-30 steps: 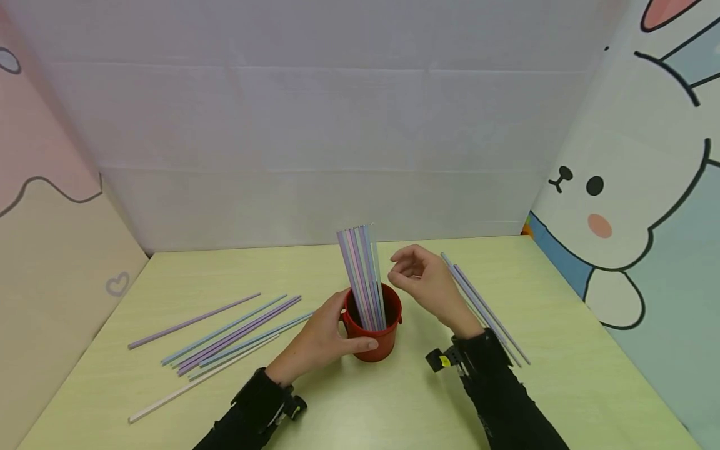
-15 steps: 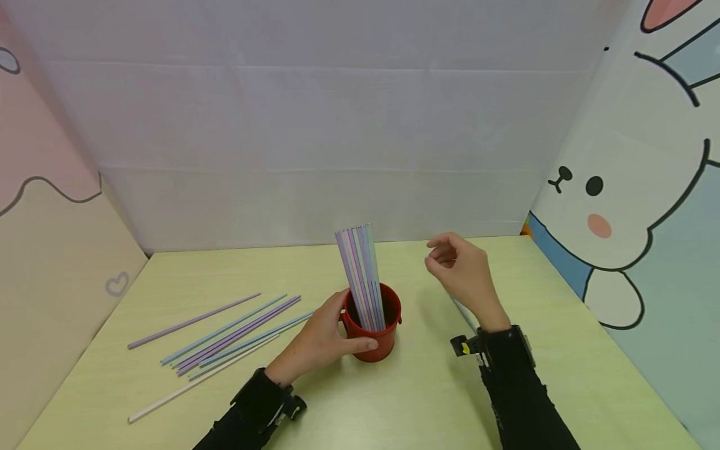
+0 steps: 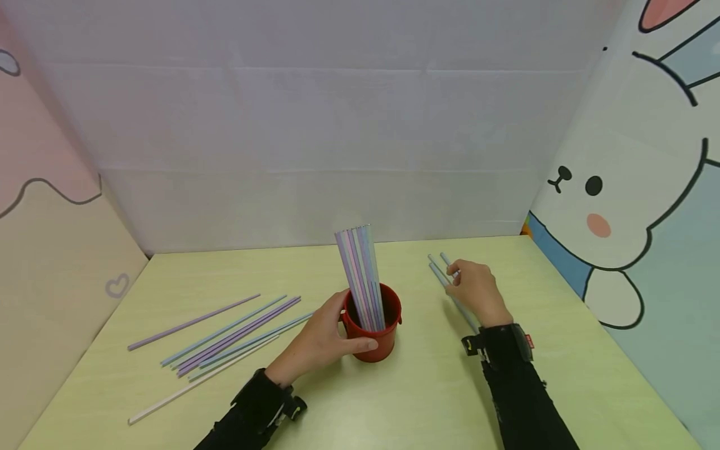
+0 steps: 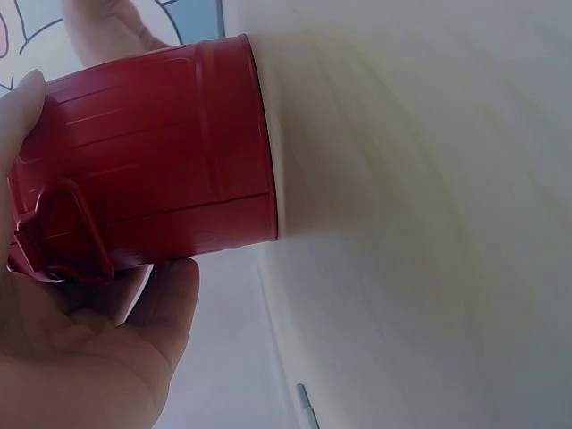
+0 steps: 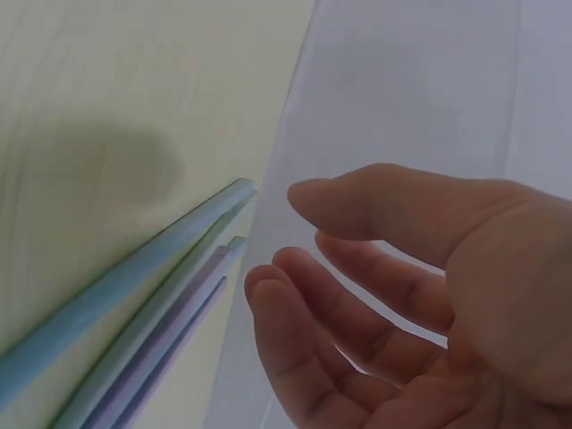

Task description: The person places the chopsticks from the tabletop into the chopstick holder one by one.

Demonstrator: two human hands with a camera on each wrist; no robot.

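Left hand (image 3: 323,340) clamped round the red bucket (image 3: 378,345), lower centre
Bundled straws (image 3: 361,275) lean inside. Farther up, right of centre, I've got the right hand (image 3: 480,292), thumb and fingers apart, beside loose straws (image 5: 125,275). They're so close together, a sloppy pinch could snag two imo.

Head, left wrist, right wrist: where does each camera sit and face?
Head: on the head, facing forward and down at the table; left hand, right hand and sleeves show.
Left wrist: on that wrist, facing the side of the bucket; left hand grips it, part of right hand beyond.
Right wrist: on that wrist, facing straws and the wall; right hand shows.
Shared: head and left wrist both show the bucket.
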